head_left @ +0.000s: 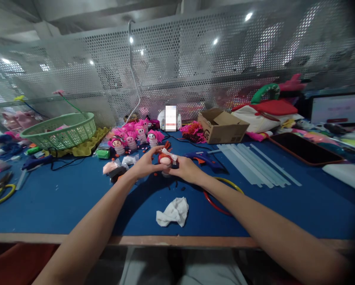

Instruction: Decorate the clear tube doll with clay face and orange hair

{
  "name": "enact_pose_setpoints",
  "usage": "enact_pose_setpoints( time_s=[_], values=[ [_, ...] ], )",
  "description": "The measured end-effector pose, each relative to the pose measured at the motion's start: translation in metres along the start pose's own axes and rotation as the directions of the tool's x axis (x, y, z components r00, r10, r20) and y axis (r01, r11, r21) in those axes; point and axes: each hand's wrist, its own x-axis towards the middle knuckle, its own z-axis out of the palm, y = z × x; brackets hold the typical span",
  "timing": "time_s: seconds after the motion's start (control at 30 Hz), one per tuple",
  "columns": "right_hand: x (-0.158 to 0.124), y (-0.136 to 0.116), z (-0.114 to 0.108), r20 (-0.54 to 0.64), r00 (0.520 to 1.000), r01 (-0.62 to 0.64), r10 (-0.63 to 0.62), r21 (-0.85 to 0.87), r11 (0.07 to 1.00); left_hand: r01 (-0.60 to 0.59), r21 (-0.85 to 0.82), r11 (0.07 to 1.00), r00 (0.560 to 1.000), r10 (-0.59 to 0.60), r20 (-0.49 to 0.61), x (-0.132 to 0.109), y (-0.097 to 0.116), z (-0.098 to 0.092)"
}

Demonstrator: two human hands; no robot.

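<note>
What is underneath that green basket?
A bumpy yellow tray sticks out from under the green basket at its front and right. The rest is covered, so whatever lies there cannot be seen.

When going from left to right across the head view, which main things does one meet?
Yellow-handled tool → green basket → left hand → small figure, held between the hands → right hand → pale translucent strips → screen.

Dolls (130, 141) behind hands (144, 164), basket (70, 134) left
</note>
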Motion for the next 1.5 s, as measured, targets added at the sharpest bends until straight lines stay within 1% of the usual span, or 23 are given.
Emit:
enact_pose_setpoints(
  time_s=[0.13,0.27,0.37,0.47,0.57,0.7,0.9,1.03,1.13,1.27,1.4,1.5],
  values=[
    [0.0,-0.001,0.001,-0.009,0.999,-0.035,0.035,-0.041,0.999,-0.02,0.017,1.0,0.999,0.021,-0.036,0.002,-0.001,0.004],
    [0.0,-0.001,0.001,-0.018,0.999,-0.033,0.032,-0.059,0.998,-0.024,0.046,0.999,0.998,0.027,-0.056,0.002,0.002,0.005],
    [0.0,0.0,0.001,-0.01,1.0,-0.022,0.022,-0.066,0.998,-0.014,0.116,0.993,0.998,0.02,-0.056,0.0,0.006,0.007],
    [0.0,0.001,0.0,-0.01,1.0,-0.022,0.022,-0.046,0.999,-0.008,0.175,0.984,0.995,0.025,-0.098,0.001,0.008,0.012],
    [0.0,0.001,0.0,-0.02,0.999,-0.029,0.028,-0.025,0.999,-0.026,0.174,0.984,0.986,0.054,-0.155,0.003,0.004,0.02],
    [0.0,-0.001,0.0,-0.025,1.0,-0.015,0.015,-0.009,1.0,-0.013,0.182,0.983,0.969,0.057,-0.239,0.004,-0.002,0.027],
    [0.0,-0.002,-0.001,-0.018,0.999,-0.035,0.034,-0.025,0.999,-0.019,0.163,0.986,0.967,0.06,-0.248,0.003,-0.007,0.028],
    [0.0,-0.002,0.0,-0.023,0.999,-0.025,0.024,-0.027,0.999,-0.013,0.162,0.987,0.96,0.058,-0.275,0.003,-0.008,0.03],
    [-0.001,-0.002,-0.001,-0.017,1.0,-0.018,0.017,-0.026,1.0,-0.005,0.15,0.989,0.964,0.045,-0.261,0.002,-0.005,0.029],
    [-0.001,-0.001,-0.001,-0.008,1.0,-0.018,0.018,-0.026,0.999,0.038,0.125,0.991,0.983,-0.014,-0.185,-0.002,0.003,0.021],
    [0.0,0.0,0.0,-0.011,1.0,-0.002,0.002,-0.005,1.0,-0.01,0.118,0.993,0.995,0.021,-0.093,-0.003,0.007,0.008],
    [0.0,0.002,0.001,-0.013,1.0,0.007,-0.006,0.024,1.0,-0.03,0.117,0.993,0.998,0.037,-0.051,-0.003,0.006,0.002]
  ],
)
